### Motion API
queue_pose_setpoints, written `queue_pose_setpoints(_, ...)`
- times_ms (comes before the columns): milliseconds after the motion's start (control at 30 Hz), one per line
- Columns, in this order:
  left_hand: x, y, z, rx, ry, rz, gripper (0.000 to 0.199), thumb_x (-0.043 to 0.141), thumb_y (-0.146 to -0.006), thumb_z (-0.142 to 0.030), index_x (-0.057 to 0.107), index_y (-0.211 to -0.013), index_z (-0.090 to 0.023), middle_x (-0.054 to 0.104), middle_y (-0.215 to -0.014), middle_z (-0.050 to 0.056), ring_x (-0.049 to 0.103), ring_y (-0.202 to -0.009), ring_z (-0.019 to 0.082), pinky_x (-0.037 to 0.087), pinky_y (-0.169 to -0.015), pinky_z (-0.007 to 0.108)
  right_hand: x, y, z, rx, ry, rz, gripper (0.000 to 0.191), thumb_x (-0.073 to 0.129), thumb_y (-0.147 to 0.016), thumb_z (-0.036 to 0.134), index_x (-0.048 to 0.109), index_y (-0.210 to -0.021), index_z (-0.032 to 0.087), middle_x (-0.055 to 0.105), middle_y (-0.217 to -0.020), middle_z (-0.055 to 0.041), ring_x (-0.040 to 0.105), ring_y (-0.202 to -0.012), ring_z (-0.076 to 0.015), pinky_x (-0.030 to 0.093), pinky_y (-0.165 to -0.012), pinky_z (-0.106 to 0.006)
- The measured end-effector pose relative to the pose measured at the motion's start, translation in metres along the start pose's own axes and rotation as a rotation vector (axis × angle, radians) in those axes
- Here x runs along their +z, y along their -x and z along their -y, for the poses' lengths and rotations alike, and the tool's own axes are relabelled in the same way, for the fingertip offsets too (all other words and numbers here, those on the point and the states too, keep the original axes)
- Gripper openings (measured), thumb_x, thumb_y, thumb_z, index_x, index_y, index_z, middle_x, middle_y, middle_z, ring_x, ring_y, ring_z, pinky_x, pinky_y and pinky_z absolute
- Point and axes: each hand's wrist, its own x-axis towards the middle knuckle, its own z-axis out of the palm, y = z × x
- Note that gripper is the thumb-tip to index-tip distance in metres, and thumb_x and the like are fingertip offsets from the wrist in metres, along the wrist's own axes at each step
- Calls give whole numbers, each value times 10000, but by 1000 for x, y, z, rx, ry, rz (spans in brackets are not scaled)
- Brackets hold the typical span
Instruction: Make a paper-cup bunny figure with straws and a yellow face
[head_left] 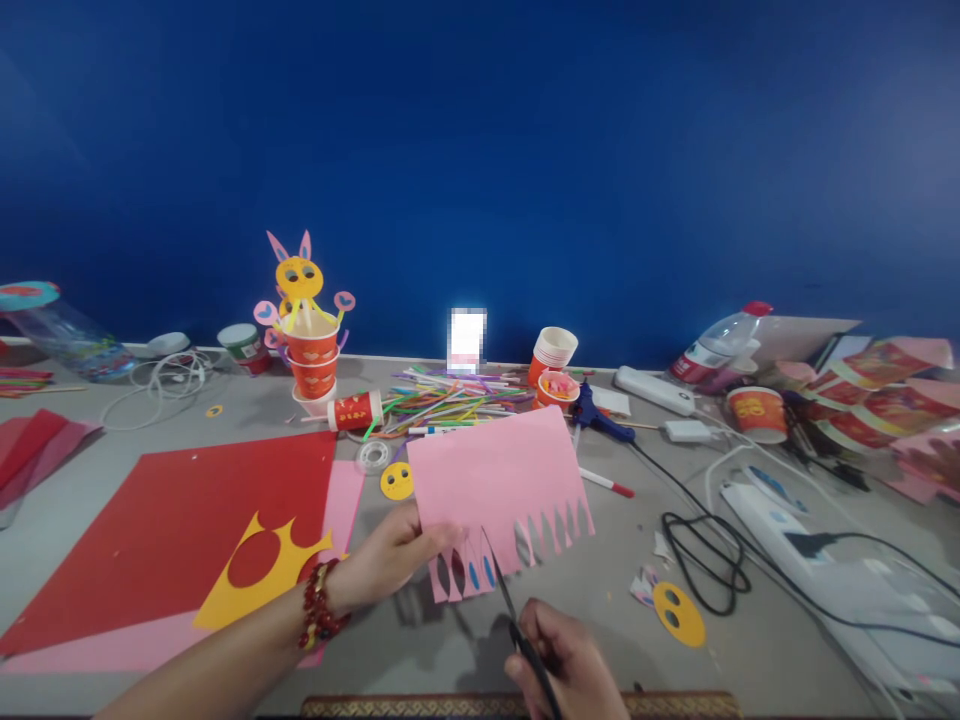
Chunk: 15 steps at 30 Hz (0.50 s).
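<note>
My left hand [409,548] pinches a pink paper sheet [495,465] by its lower left corner and holds it above the table. Pointed cut-outs run along the sheet's lower edge. My right hand [562,660] grips black-handled scissors [517,630], whose blades reach up to the sheet's cut edge. Small blue ovals show on some of the strips near the blades. Left of my left hand lies a yellow paper scrap [262,570] with a round hole, on a red sheet [225,510]. A yellow paper face [679,614] lies right of my right hand.
Behind the sheet are a pile of colourful sticks [450,395], stacked paper cups [553,350] and a blue glue gun [600,415]. Cup figures [311,350] stand back left. A black cable [705,550] and a power strip [810,560] lie on the right, near a bottle [716,345].
</note>
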Motion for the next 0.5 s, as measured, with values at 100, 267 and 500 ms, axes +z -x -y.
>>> queue_pose_setpoints(100,2,1,1,-52,70,56,424,561,-899,-521,669,-800,-122,655,-705,52,583,-618,140,467,-557,221,0,-1,-1,-9,13,-26,518,750,-721,505,312,-628,245,307,-440,126,331,-360,-51,248,-395,-187)
queue_pose_setpoints(267,5,2,4,-79,96,-9,462,577,-879,-545,651,-706,-123,639,-652,40,574,-603,132,484,-582,231,1,2,4,9,-1,16,561,740,-697,613,324,-640,240,354,-466,110,371,-402,-63,282,-437,-191)
queue_pose_setpoints(500,12,1,-2,-92,106,-150,459,598,-840,-574,625,-674,-146,631,-612,28,580,-581,145,507,-573,253,4,13,14,-29,-144,196,682,603,-620,861,363,-723,231,441,-564,68,373,-498,-81,303,-505,-200)
